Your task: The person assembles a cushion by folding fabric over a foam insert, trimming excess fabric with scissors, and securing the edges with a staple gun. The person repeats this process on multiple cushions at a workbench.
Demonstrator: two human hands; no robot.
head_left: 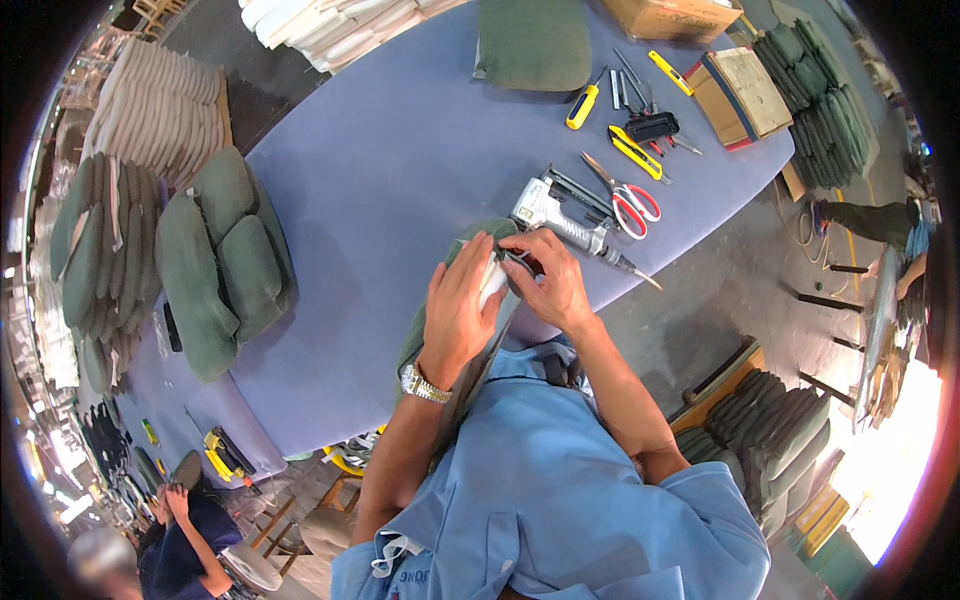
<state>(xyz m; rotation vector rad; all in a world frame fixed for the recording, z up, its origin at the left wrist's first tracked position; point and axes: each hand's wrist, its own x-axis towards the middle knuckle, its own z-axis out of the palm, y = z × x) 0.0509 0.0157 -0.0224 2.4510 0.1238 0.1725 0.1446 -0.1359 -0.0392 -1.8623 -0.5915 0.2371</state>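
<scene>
A dark green upholstered cushion [413,337] stands tilted at the table's near edge, against my body. Its white inner side shows between my hands. My left hand [462,308] grips the cushion, its fingers long and close together along the cover and its thumb toward the white part. With my right hand [553,283] I pinch the green cover's edge at the cushion's far end, thumb and forefinger bent together. My fingers hide the exact spot they hold. Just beyond the right hand lies a silver air staple gun [545,207], with red-handled scissors [632,208] beside it.
On the blue-grey table [350,190] lie a yellow cutter [636,153], a yellow-handled screwdriver [582,106], a flat green cushion [533,45] and a cardboard box [742,97]. Green cushions [222,262] pile up at the left. Another person [185,545] works at the lower left.
</scene>
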